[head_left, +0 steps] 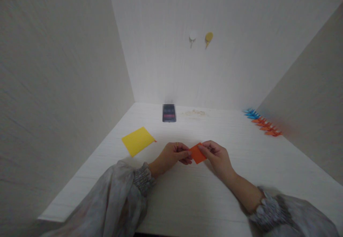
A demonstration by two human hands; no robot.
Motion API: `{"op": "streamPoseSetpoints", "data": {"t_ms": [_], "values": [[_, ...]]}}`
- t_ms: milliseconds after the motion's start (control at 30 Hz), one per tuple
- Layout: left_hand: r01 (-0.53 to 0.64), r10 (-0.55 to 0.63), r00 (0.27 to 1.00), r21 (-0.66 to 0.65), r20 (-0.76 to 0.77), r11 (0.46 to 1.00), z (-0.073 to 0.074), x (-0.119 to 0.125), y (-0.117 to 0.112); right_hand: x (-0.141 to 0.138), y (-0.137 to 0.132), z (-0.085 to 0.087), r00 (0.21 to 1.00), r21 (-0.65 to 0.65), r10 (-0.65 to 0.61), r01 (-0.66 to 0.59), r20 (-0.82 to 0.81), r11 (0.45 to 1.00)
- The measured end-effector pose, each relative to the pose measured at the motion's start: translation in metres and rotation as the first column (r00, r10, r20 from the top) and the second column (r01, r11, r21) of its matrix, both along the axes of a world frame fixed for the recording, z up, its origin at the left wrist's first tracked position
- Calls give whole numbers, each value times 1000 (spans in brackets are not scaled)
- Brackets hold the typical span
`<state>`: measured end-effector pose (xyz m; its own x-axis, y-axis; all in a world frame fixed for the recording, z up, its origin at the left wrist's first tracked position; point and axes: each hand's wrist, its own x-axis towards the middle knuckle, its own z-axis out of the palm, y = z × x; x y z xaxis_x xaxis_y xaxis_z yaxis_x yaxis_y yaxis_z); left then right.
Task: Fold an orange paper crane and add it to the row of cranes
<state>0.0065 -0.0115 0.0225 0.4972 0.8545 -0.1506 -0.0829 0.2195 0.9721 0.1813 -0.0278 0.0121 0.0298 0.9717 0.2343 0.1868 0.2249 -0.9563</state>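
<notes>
A small orange paper square (197, 154), which looks folded, is held up over the white table between my two hands. My left hand (179, 153) pinches its left corner between thumb and fingers, and a ring shows on one finger. At the upper right edge, my right hand (216, 155) grips the paper with the thumb on top. The fingers behind the paper are partly hidden. Left of my left hand lies a stack or sheet of yellow paper (138, 141), with a tiny orange bit at its right corner.
A row of blue folded paper figures (251, 113) and orange folded paper figures (266, 126) runs along the right wall. A dark phone-like device (169, 113) stands near the back wall. Above it hang a white hook (192, 37) and a yellow hook (208, 38). Panels rise on both sides.
</notes>
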Motion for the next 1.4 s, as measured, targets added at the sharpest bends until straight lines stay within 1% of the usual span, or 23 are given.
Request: {"op": "streamPoseSetpoints", "data": {"t_ms": [233,367,500,700,867,1067,1200,1400], "values": [[14,-14,1000,22,-1,1000,0,-1,0,-2,-1,3,997,-23,21,-23,-69,999],[29,-29,1000,34,3,999,0,-1,-1,-2,-1,3,983,-51,88,-98,-164,994],[34,-34,999,30,3,999,1,-1,-1,-1,0,2,974,-53,128,-140,-189,989],[29,-28,999,15,-19,999,1,-2,0,-2,0,3,959,-89,135,-162,-251,983],[41,-40,999,6,-2,999,1,-2,0,-2,-2,5,948,-83,152,-181,-281,980],[73,-73,997,6,15,997,3,-2,-1,-3,-5,6,935,-109,121,-166,-334,980],[95,-96,995,14,26,995,1,-3,-1,-4,-5,6,928,-139,91,-150,-363,979],[123,-123,992,41,-15,992,-3,-2,1,-3,-3,7,930,-137,105,-162,-351,977]]}}
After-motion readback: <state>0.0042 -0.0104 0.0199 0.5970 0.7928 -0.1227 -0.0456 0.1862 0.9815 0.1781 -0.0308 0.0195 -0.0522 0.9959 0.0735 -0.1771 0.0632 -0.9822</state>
